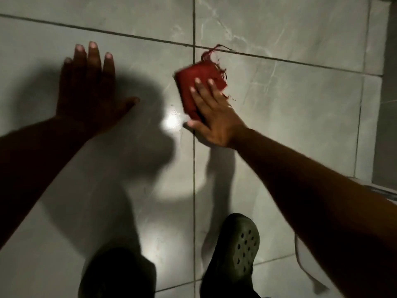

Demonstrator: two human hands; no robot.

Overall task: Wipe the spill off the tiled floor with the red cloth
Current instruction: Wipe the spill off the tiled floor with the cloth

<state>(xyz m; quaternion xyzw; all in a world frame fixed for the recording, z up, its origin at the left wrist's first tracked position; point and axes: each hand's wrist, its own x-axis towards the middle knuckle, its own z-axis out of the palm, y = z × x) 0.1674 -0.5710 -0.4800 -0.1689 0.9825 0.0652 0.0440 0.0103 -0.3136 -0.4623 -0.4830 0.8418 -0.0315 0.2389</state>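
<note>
A folded red cloth [194,79] with frayed threads lies flat on the grey tiled floor [290,39], just below a grout crossing. My right hand [213,117] presses down on the cloth's near half, fingers spread over it. My left hand [88,82] rests flat on the tile to the left, fingers apart, holding nothing, and lies in shadow. A glossy bright patch [171,123] shines on the tile beside the cloth; I cannot make out any clear spill.
A dark perforated clog [236,252] on my foot stands at the bottom centre, a second dark shoe [118,274] to its left. A raised grey edge or wall [386,104] runs along the right. Something white [309,267] lies under my right arm.
</note>
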